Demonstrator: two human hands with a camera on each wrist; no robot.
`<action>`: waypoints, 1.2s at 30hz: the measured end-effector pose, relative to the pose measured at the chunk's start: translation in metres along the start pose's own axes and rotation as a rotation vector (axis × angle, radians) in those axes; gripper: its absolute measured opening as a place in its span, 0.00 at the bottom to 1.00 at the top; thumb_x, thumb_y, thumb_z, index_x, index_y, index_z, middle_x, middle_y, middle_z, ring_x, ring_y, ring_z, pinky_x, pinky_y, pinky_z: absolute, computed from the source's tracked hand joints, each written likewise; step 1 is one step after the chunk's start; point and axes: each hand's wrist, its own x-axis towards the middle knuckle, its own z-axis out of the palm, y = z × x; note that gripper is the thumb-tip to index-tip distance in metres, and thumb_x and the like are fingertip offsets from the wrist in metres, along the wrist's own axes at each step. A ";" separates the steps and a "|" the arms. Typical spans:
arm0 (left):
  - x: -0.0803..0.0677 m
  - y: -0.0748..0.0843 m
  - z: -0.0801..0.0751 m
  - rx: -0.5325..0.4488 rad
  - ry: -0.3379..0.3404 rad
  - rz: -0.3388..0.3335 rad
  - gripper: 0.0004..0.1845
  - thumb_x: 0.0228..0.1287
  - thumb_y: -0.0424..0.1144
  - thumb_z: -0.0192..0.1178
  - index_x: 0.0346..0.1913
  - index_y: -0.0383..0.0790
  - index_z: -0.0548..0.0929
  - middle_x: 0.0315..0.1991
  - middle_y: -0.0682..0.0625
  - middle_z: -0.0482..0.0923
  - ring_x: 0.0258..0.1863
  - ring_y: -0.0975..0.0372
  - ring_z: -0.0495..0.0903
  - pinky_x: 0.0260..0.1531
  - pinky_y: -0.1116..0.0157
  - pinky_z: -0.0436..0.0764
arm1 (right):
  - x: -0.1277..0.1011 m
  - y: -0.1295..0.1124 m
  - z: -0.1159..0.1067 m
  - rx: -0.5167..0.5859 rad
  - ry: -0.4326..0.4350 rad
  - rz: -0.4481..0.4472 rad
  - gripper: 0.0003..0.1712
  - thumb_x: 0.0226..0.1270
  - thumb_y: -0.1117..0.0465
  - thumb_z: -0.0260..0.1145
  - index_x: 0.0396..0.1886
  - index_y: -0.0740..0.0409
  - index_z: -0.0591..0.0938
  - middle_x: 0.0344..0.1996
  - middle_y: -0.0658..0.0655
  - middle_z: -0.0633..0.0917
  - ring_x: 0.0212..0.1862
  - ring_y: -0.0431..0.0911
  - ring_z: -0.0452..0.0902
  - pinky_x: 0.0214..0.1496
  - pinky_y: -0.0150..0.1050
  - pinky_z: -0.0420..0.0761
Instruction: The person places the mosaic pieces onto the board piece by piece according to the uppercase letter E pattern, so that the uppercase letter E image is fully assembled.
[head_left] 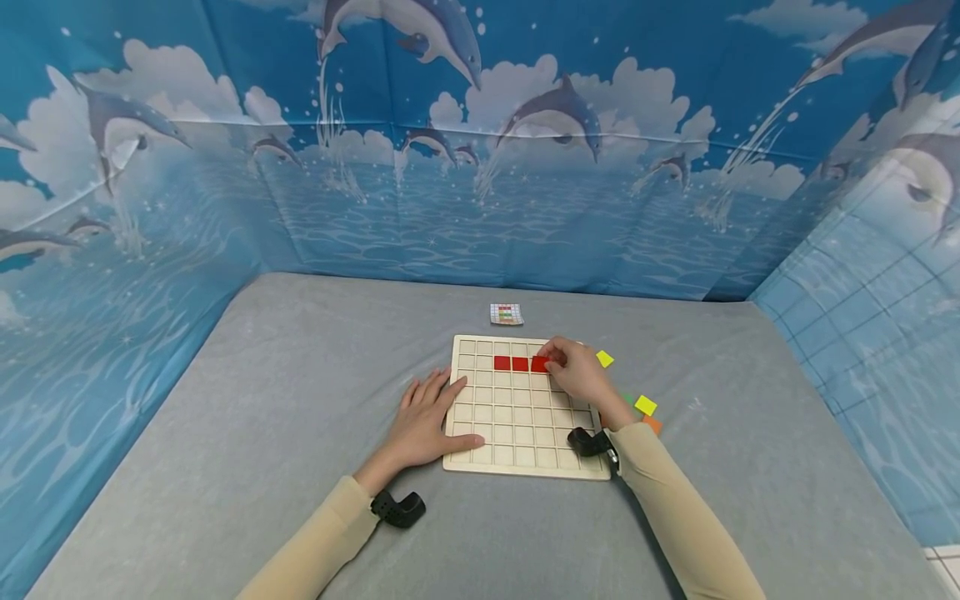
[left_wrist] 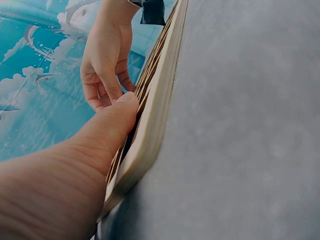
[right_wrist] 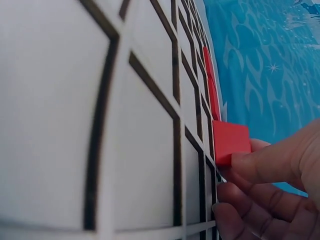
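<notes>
Pinching a red tile (right_wrist: 230, 140) at the grid board (head_left: 523, 412), right fingers (right_wrist: 265, 164); left fingers (head_left: 452, 393) spread, orange tile (head_left: 654, 424) partly behind right sleeve (head_left: 671, 492)

A curtained-off nook — dolphin-print sheets (head_left: 390, 217) wall it.

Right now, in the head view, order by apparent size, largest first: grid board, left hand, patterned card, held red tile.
1. Grid board
2. Left hand
3. Patterned card
4. Held red tile, partly covered by the right hand
</notes>
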 end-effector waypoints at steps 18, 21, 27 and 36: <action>0.000 -0.002 0.000 0.011 0.019 0.037 0.50 0.53 0.69 0.59 0.74 0.45 0.57 0.74 0.43 0.47 0.72 0.51 0.42 0.66 0.48 0.38 | -0.008 -0.001 0.002 -0.155 -0.062 -0.072 0.18 0.65 0.60 0.65 0.52 0.62 0.82 0.44 0.61 0.75 0.37 0.50 0.68 0.37 0.43 0.69; 0.000 -0.002 0.000 0.011 0.017 0.035 0.50 0.53 0.68 0.59 0.74 0.45 0.57 0.74 0.43 0.47 0.73 0.52 0.42 0.66 0.49 0.38 | -0.010 -0.002 0.001 -0.183 -0.065 -0.084 0.19 0.64 0.61 0.65 0.54 0.63 0.81 0.44 0.61 0.75 0.39 0.50 0.69 0.37 0.44 0.70; -0.001 -0.001 0.000 0.002 0.026 0.043 0.50 0.53 0.68 0.60 0.74 0.44 0.57 0.74 0.43 0.48 0.72 0.51 0.42 0.66 0.47 0.39 | -0.013 -0.001 -0.002 -0.191 -0.078 -0.104 0.20 0.64 0.61 0.65 0.55 0.63 0.80 0.45 0.60 0.76 0.38 0.50 0.69 0.36 0.43 0.70; -0.001 0.000 -0.002 -0.003 0.022 0.041 0.50 0.53 0.68 0.60 0.74 0.44 0.58 0.74 0.42 0.48 0.72 0.51 0.42 0.66 0.47 0.39 | -0.015 0.008 -0.010 -0.032 -0.051 -0.098 0.17 0.65 0.63 0.64 0.52 0.65 0.81 0.45 0.62 0.78 0.39 0.51 0.74 0.40 0.47 0.75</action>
